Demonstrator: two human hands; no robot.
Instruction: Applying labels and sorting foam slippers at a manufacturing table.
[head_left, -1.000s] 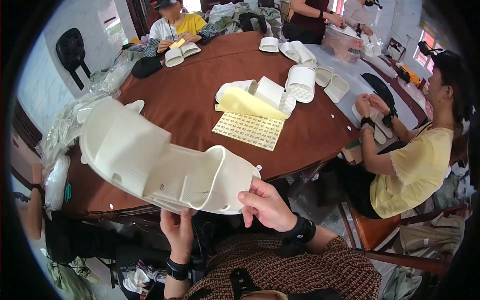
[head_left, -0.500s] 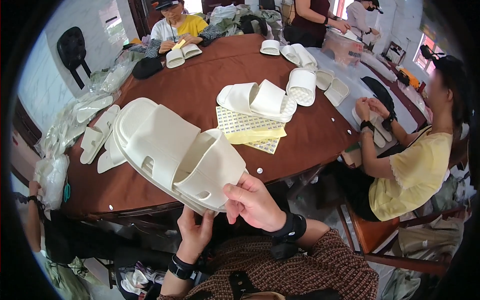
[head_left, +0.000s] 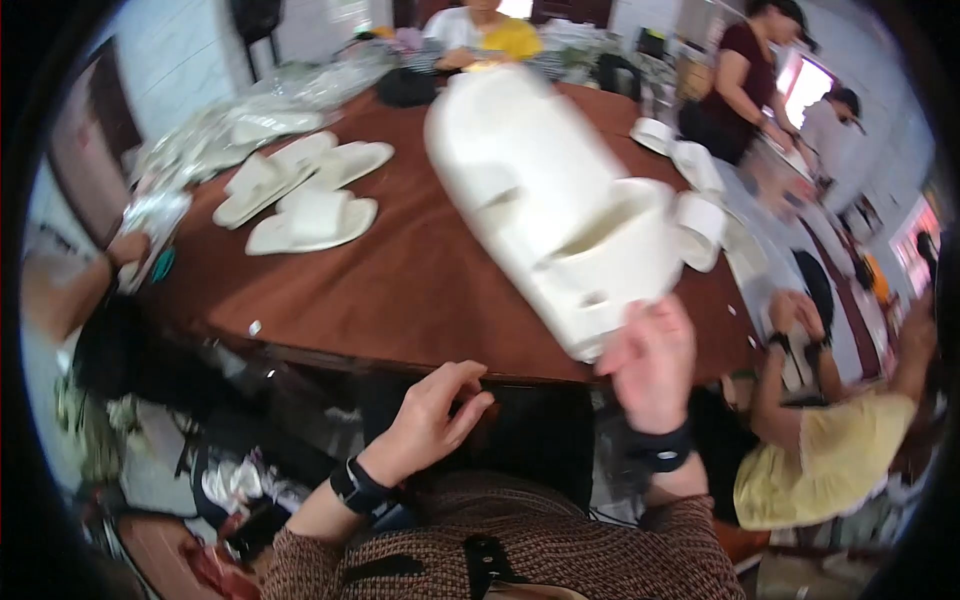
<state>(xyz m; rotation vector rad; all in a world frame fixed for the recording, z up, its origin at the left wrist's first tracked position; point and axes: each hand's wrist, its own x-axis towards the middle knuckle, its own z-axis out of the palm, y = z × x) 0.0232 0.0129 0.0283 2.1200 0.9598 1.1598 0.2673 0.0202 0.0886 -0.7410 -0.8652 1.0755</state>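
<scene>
My right hand (head_left: 650, 360), smeared by motion, grips a pair of white slide slippers (head_left: 525, 150) by one end. The slippers are pressed together and tilt up to the left over the table. Near the table's front edge, my left hand (head_left: 432, 415) is empty, its fingers curved and its thumb apart. Several more white slippers (head_left: 312, 220) lie on the brown-covered table (head_left: 380, 300) to the left. Others (head_left: 700, 230) stand at the right, partly behind the held pair.
A person in a yellow top (head_left: 830, 450) sits at the right with hands at the table. Another (head_left: 460, 35) sits across, and a person in dark red (head_left: 740, 85) stands at the far right. Clear plastic bags (head_left: 260, 100) edge the left; someone's hand (head_left: 128, 247) touches them.
My left hand has let go of the slippers and moved down. My right hand has carried them to the right. The view has turned left, and the held slippers now cover the yellow sticker sheets' place.
</scene>
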